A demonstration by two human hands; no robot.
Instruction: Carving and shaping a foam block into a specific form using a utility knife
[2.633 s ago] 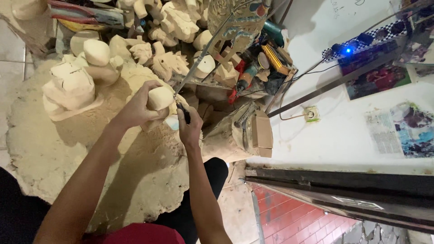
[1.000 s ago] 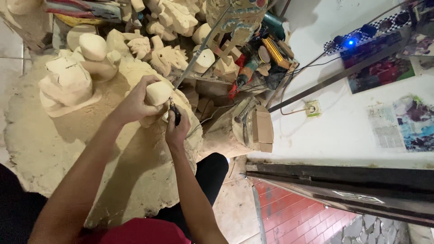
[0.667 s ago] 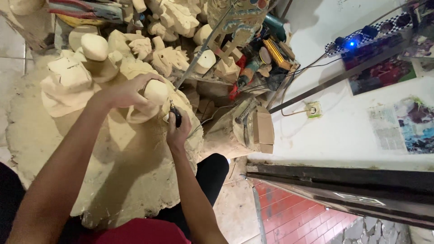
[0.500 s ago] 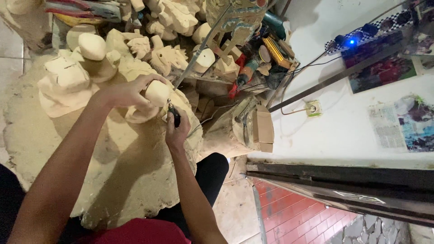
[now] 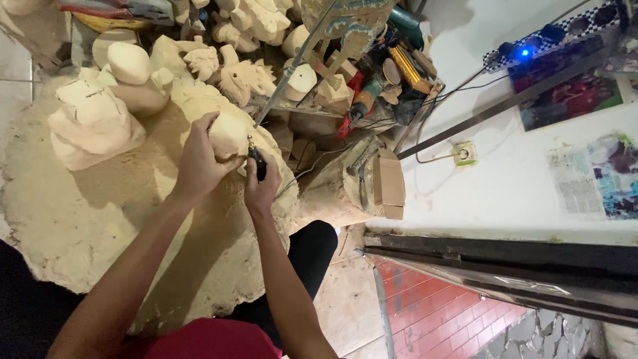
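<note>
Sawdust blankets the floor; hands grip wooden carving and rotary tool.

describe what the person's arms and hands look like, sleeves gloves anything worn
Both arms are bare from wrist to above the elbow, with no sleeves in view. The left hand and right hand wear no gloves, and no rings, watch or bracelets can be seen. A red garment shows at the bottom edge, with dark trousers below.

left hand wrapped further over wood piece, rotary tool raised
</note>
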